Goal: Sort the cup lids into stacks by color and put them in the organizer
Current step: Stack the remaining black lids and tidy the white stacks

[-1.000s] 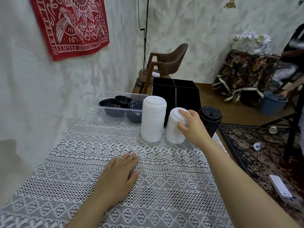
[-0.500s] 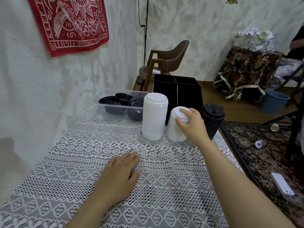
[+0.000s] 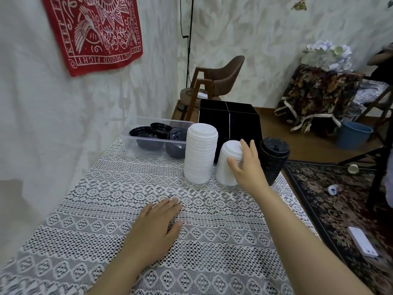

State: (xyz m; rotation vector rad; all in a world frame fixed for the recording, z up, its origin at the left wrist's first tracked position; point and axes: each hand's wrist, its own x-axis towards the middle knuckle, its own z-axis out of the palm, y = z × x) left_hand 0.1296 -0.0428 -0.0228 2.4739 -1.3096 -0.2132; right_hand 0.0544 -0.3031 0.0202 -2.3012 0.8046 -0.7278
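Right hand (image 3: 248,171) touches the short white stack (image 3: 223,173): fingers extended over its top, thumb against its side. Left hand (image 3: 153,228) lies flat, fingers straight, on the tablecloth (image 3: 85,209).

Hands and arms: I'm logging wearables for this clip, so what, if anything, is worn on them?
Nothing shows. The left hand and right hand are bare, with no gloves, rings or bracelets in view. The forearms are bare too, with no watch, and no sleeve reaches into the frame.
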